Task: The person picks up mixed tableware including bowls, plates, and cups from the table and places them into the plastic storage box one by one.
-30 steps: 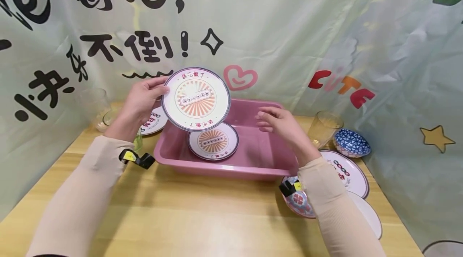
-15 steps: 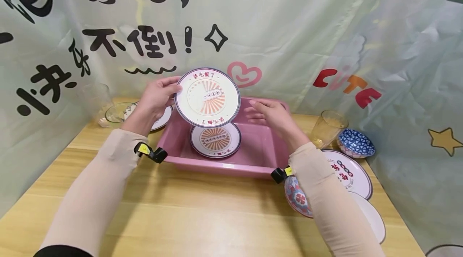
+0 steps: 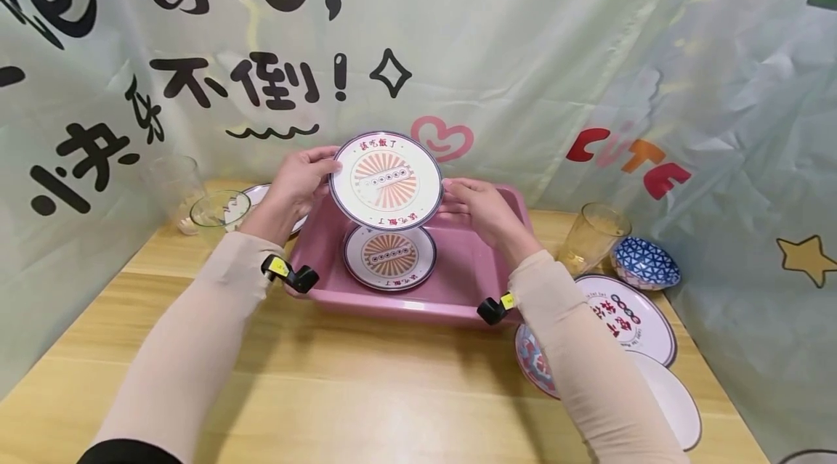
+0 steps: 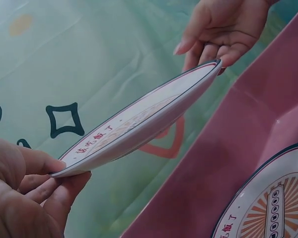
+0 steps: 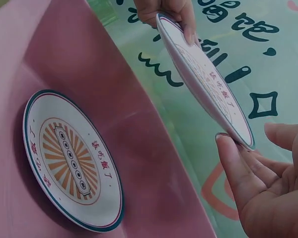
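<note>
My left hand (image 3: 296, 181) pinches the left rim of a round white plate (image 3: 387, 181) with a dark blue edge, an orange sunburst and red characters. It is held tilted above the pink basin (image 3: 418, 310). At the opposite rim is my right hand (image 3: 485, 211). In the right wrist view its fingers (image 5: 233, 166) are at the plate's underside, while the thumb stands away from the rim. A second plate (image 3: 390, 261) of the same pattern lies inside the basin, partly overlapped by the held one in the head view.
Right of the basin stand an amber glass (image 3: 593, 235), a blue patterned bowl (image 3: 645, 262), a lettered plate (image 3: 637, 319), a plain white plate (image 3: 673, 399) and a floral bowl (image 3: 532, 362). Behind my left arm are a greenish glass (image 3: 219, 213), a clear glass (image 3: 175, 184) and another plate.
The held plate and my left hand have moved right and tipped flatter. My right hand has moved left, from apart to the plate's right rim.
</note>
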Demonstrator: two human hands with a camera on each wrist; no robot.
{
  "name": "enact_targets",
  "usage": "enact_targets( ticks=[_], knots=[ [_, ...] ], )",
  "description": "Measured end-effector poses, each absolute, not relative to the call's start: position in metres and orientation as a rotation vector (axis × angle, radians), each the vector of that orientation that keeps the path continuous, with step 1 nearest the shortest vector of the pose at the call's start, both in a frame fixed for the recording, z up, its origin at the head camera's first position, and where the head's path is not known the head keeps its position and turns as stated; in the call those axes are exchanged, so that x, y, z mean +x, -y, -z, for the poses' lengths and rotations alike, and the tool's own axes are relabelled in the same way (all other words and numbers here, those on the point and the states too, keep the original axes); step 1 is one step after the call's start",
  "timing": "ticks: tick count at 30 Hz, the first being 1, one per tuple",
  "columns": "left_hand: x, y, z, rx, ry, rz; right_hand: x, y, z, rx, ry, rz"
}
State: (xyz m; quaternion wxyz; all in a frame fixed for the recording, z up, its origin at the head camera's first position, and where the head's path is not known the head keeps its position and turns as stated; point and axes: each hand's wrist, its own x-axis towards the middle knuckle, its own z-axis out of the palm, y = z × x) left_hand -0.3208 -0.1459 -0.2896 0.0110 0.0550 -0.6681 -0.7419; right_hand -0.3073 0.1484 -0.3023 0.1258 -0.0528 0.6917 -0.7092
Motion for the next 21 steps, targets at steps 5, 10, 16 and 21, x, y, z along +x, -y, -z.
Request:
enact_targets(
  ticks=[5,10,16,21],
  knots=[
    [-0.327,0.141,0.294,0.187,2.100,2.295,-0.313,-0.146,0.307,-0.127,-2.038,2.068],
    [-0.333,0.135,0.298,0.203,2.191,2.195,-0.321,-0.145,0.312,-0.082,-2.104,2.025],
    [-0.339,0.130,0.302,0.222,2.348,2.014,-0.331,-0.145,0.316,-0.010,-2.193,1.953],
    [-0.345,0.128,0.307,0.196,2.444,1.913,-0.337,-0.146,0.319,-0.008,-2.212,1.915]
  ],
)
